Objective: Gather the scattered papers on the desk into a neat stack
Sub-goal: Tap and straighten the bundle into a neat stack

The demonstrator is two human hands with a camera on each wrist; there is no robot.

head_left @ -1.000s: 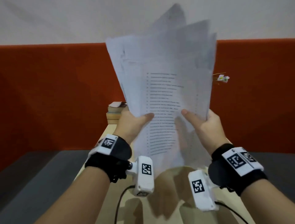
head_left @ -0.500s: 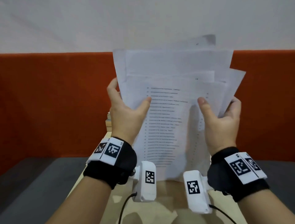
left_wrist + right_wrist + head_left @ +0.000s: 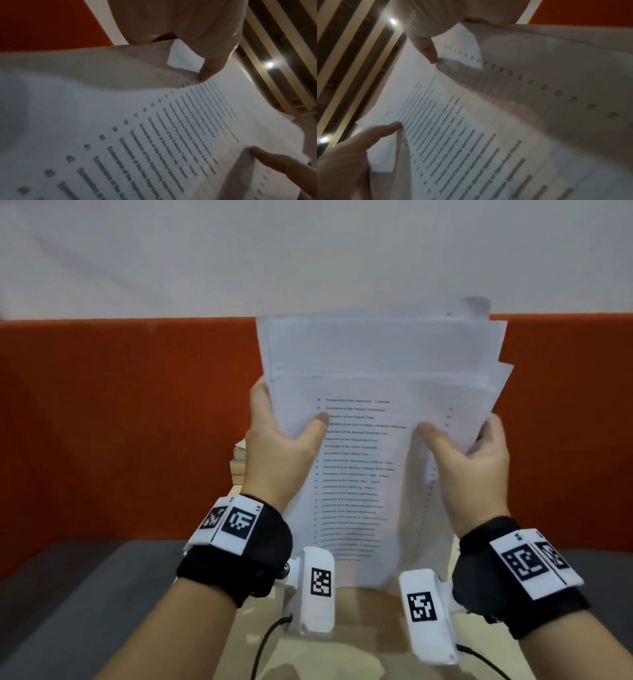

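Note:
A bundle of white printed papers [image 3: 376,364] stands upright in the air in front of me, its top edges uneven and slightly fanned to the right. My left hand [image 3: 286,436] grips the left side, thumb across the printed front sheet. My right hand [image 3: 467,448] grips the right side the same way. The left wrist view shows the front sheet [image 3: 154,135] close up with my left thumb [image 3: 207,73] pressed on it. In the right wrist view my right thumb [image 3: 428,54] presses the papers [image 3: 488,121]. The fingers behind the sheets are hidden.
A light wooden desk [image 3: 359,631] lies below the papers' bottom edge. A small stack of books [image 3: 239,463] sits at its far end, behind my left hand. An orange partition [image 3: 120,422] runs across the back, with a grey surface [image 3: 68,594] on both sides.
The tilted, fanned bundle has come down and turned upright. Both hands have shifted from its lower part to its sides, and the sheets have drawn closer together.

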